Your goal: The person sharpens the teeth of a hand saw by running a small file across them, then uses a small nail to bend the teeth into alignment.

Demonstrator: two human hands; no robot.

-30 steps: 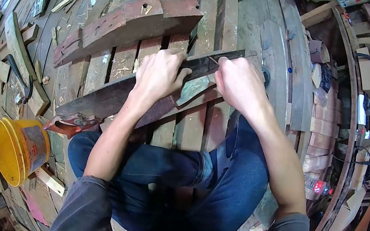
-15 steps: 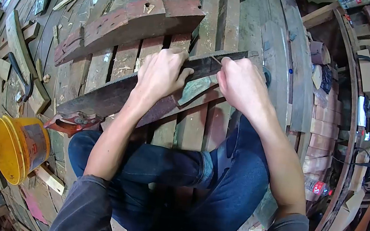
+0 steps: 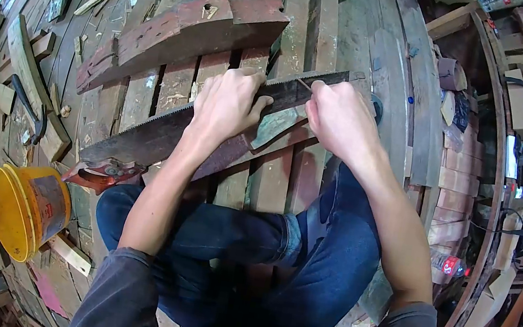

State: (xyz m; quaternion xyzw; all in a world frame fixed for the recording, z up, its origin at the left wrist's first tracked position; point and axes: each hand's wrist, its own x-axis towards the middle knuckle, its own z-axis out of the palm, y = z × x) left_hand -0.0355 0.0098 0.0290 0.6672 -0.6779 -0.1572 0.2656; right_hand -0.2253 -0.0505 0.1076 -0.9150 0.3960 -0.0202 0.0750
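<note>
A handsaw (image 3: 142, 136) lies aslant before my knees, its toothed edge turned up and away from me. Its worn red-brown handle (image 3: 105, 176) is at the lower left, near the bucket. My left hand (image 3: 227, 102) is closed over the middle of the blade, thumb on the near side. In my right hand (image 3: 345, 118), near the blade's far end, the fingers pinch a thin file (image 3: 305, 85) whose end reaches over the toothed edge. The file's other end is hidden by the fingers. Beneath the blade is a dark reddish piece of wood (image 3: 227, 158).
A heavy red-brown curved timber (image 3: 186, 35) lies on the slatted planks (image 3: 269, 178) beyond the saw. At left are a yellow bucket (image 3: 11, 213), a black-handled tool (image 3: 28, 106) and wood offcuts. A plastic bottle (image 3: 449, 264) and stacked wooden blocks (image 3: 460, 171) are at right.
My right hand has shifted very slightly left with the file. The saw and my left hand look almost unmoved.
</note>
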